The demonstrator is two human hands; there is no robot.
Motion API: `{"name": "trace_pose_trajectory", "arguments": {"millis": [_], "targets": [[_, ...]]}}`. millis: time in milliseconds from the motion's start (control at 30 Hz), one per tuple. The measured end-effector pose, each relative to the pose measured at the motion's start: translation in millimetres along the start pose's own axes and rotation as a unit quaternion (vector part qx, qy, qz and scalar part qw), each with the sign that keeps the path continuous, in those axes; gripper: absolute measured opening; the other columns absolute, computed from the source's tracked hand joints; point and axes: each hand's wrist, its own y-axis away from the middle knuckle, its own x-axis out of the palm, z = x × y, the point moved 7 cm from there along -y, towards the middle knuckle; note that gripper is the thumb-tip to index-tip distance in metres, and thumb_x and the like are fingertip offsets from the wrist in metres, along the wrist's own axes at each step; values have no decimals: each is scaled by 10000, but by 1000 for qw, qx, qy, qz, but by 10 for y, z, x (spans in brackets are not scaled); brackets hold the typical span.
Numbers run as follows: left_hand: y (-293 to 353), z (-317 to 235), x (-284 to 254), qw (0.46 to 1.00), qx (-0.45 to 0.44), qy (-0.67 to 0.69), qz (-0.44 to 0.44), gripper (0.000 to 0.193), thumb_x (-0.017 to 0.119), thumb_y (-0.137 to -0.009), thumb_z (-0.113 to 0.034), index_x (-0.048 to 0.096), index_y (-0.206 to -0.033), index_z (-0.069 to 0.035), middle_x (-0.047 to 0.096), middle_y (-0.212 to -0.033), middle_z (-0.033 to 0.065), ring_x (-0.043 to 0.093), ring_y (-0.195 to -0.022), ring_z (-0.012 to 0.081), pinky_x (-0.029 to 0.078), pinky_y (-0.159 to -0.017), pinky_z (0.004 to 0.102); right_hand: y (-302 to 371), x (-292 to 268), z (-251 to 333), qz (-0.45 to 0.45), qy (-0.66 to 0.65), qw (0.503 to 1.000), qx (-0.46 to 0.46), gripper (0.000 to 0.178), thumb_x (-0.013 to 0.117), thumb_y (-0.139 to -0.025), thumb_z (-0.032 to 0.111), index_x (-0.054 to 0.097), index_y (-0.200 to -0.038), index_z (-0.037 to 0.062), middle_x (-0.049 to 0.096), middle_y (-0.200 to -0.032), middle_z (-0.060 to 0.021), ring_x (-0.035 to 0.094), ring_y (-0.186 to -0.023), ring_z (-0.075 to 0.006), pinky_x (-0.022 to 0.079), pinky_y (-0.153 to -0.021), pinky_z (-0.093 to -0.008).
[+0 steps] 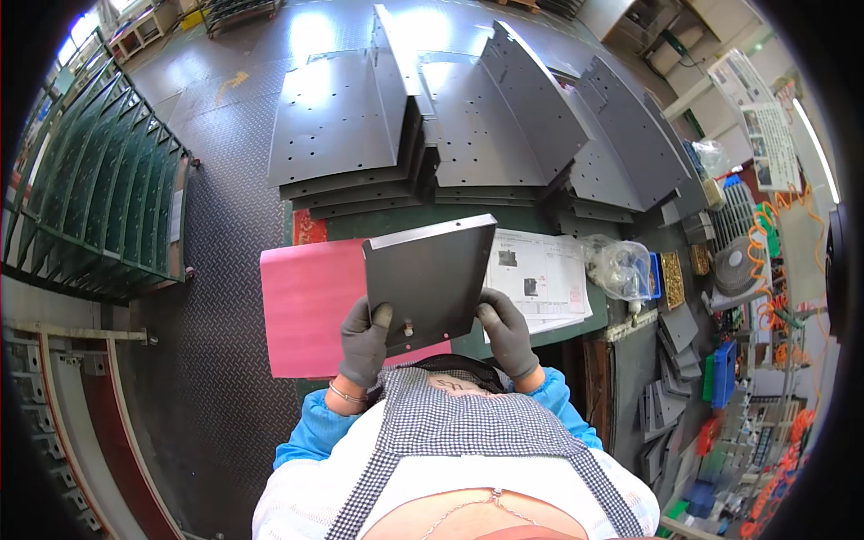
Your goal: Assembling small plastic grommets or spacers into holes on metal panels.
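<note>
A dark grey sheet-metal panel with folded edges is held up in front of my body, above the bench. Closed on its lower left edge is my gloved left hand, thumb on the face. My gloved right hand grips the lower right edge in the same way. Small holes and a pale fitting show near the panel's bottom edge. Behind and below it lies a pink sheet on the left. Printed drawing sheets lie to the right.
Stacks of bent dark metal panels stand along the bench's far side. A clear plastic bag and a blue bin sit at the right. Green slotted racks stand on the left floor. Loose metal plates lie at lower right.
</note>
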Motion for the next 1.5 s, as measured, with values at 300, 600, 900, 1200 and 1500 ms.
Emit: {"name": "trace_pose_trajectory", "arguments": {"millis": [300,600,900,1200,1500], "targets": [[-343,-338,152,999,46,16,10,187,576,-1049,-68,621,-1227,-32,710,-983,71,680,-845,145,591,-761,299,-135,-33,-389,29,192,980,-44,263,651,-980,154,657,-1215,37,703,-1030,-133,695,-949,-247,540,-841,-340],[-574,-664,-61,997,63,34,-29,220,565,-1061,-141,612,-1241,-25,706,-1052,92,683,-904,183,583,-785,339,-247,140,-831,123,260,958,7,309,645,-966,275,662,-1187,60,696,-1124,-175,666,-1041,-367,529,-885,-424],[-1193,-1840,-695,915,317,-156,-197,505,576,-1062,-343,486,-1383,36,600,-1261,112,597,-1109,188,533,-922,348,-378,87,-1069,73,257,963,27,292,625,-982,281,692,-1166,64,712,-1127,-171,687,-1047,-349,542,-894,-407],[-2531,-2544,-1008,911,376,-66,-154,371,647,-1022,-245,551,-1257,26,665,-1030,108,654,-892,203,562,-692,361,-418,104,-1128,17,296,955,5,230,624,-981,280,720,-1097,105,735,-1024,-128,707,-944,-332,551,-797,-403],[-3460,-2461,-1154,907,361,-71,-204,368,703,-990,-306,648,-1225,-29,693,-1089,59,634,-944,165,531,-843,334,-439,167,-1227,-19,410,905,-115,178,684,-913,250,702,-1056,145,699,-873,-126,685,-760,-355,533,-647,-468]]}}
